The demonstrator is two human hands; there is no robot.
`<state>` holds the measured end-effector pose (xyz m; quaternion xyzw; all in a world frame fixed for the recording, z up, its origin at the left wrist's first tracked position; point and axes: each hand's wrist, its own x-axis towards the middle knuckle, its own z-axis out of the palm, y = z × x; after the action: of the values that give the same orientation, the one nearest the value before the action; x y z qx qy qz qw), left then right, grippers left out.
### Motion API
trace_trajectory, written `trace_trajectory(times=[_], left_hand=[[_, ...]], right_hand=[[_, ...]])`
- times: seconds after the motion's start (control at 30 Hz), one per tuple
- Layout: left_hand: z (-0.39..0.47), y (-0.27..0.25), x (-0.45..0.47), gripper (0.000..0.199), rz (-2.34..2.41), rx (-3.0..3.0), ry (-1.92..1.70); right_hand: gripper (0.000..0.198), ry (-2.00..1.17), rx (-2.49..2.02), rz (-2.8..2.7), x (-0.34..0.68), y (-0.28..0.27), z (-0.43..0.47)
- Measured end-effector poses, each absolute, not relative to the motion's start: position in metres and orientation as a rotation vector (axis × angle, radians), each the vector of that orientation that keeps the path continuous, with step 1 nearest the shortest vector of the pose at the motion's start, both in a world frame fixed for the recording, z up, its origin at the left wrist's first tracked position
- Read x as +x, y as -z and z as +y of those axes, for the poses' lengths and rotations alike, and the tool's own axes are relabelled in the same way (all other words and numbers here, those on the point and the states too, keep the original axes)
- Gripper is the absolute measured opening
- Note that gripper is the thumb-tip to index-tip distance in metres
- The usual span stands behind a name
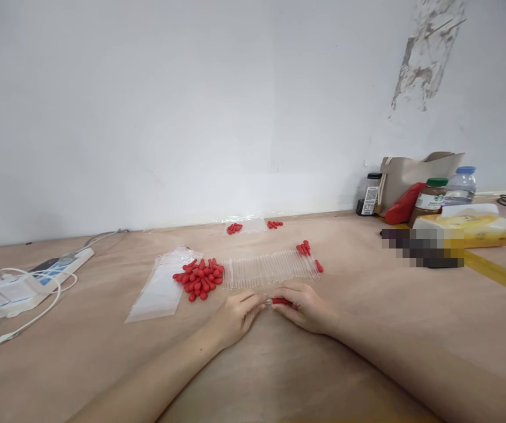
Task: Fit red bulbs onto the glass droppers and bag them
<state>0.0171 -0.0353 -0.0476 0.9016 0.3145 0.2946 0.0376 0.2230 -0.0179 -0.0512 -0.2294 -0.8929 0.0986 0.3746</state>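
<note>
My left hand (240,314) is closed in a pinch around a clear dropper tube (268,301), most of it hidden by the fingers. Opposite it, my right hand (302,305) pinches a red rubber bulb (281,301) that meets the tube's end. Just beyond both hands lies a row of clear dropper tubes (265,268), side by side. At the row's right end, several tubes carry red bulbs (304,248). A pile of loose red bulbs (200,279) sits left of the row, partly on clear plastic bags (158,294).
Near the wall, small groups of red bulbs (234,228) lie on and beside a clear bag (253,225). At left are a power strip (27,296) and white cables (61,294). At right stand a tissue pack (473,229), a green-lidded jar (429,201), a water bottle (461,187) and a beige bag (405,176).
</note>
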Motion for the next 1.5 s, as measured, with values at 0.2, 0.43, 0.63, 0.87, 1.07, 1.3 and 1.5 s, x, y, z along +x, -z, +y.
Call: trace_trajectory(times=[0.2, 0.43, 0.63, 0.87, 1.07, 1.3, 1.5], left_hand=[[-0.034, 0.049, 0.020, 0.022, 1.003, 2.771, -0.876], [-0.031, 0.050, 0.019, 0.022, 1.000, 2.833, -0.906], [-0.033, 0.044, 0.010, 0.022, 1.017, 2.943, -0.970], [-0.038, 0.038, 0.013, 0.019, 1.068, 2.853, -0.937], [-0.039, 0.037, 0.017, 0.022, 0.974, 2.702, -0.733], [-0.036, 0.037, 0.019, 0.018, 1.017, 2.625, -0.724], [-0.037, 0.037, 0.018, 0.018, 1.015, 2.620, -0.720]], right_hand=[[0.015, -0.237, -0.587, -2.305, 0.220, 0.054, -0.015], [0.015, -0.187, -0.663, -2.339, 0.226, 0.049, -0.009], [0.012, -0.442, -0.746, -2.199, 0.234, 0.045, -0.009], [0.023, -1.076, -0.732, -1.654, 0.220, 0.044, -0.015], [0.031, -1.113, -0.841, -1.351, 0.231, 0.025, 0.007], [0.029, -0.607, -1.460, -1.408, 0.288, 0.012, 0.075], [0.022, -0.431, -1.721, -1.615, 0.279, 0.021, 0.100]])
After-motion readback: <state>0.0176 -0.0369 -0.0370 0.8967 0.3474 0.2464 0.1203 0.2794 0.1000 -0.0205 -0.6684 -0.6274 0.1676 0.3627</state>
